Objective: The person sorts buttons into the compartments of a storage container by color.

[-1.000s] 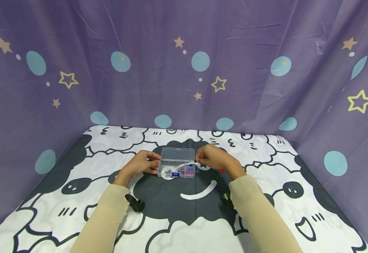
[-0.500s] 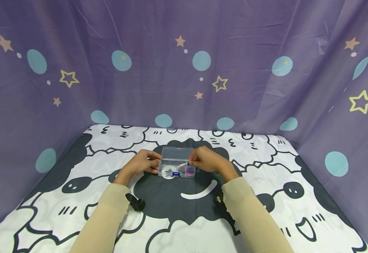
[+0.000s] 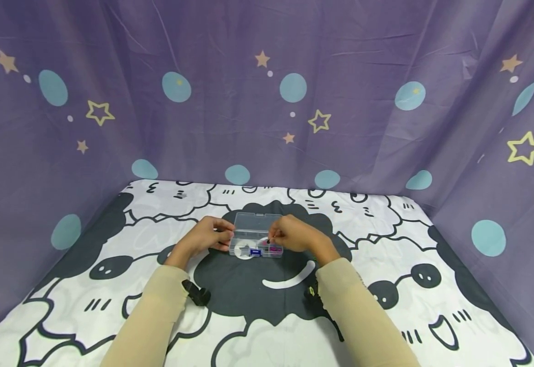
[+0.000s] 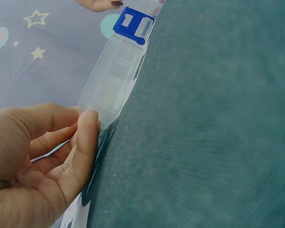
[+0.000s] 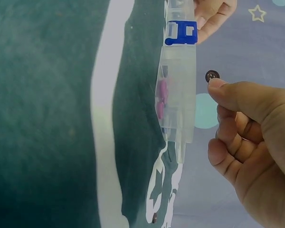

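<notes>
A clear plastic compartment box [image 3: 236, 252] lies on the cloth with its lid [image 3: 258, 221] raised at the back. A blue latch [image 3: 255, 253] sits at the middle of its front. My left hand [image 3: 207, 236] grips the box's left end, thumb and fingertips at the corner in the left wrist view. Between the thumb and fingers of my right hand [image 3: 296, 234] is a dark brown button [image 5: 212, 76], held above the right-hand compartments. Pink pieces [image 5: 162, 97] show through the box's wall there. The other right fingers are loosely curled.
A cloth [image 3: 248, 285] printed with white and dark cartoon sheep covers the table. A small brown piece [image 5: 155, 217] lies on it beyond the box's right end. Purple curtain [image 3: 230, 137] hangs behind and at both sides.
My right hand has moved left from beside the box's right end to over its right compartments. The left hand keeps its place on the left end.
</notes>
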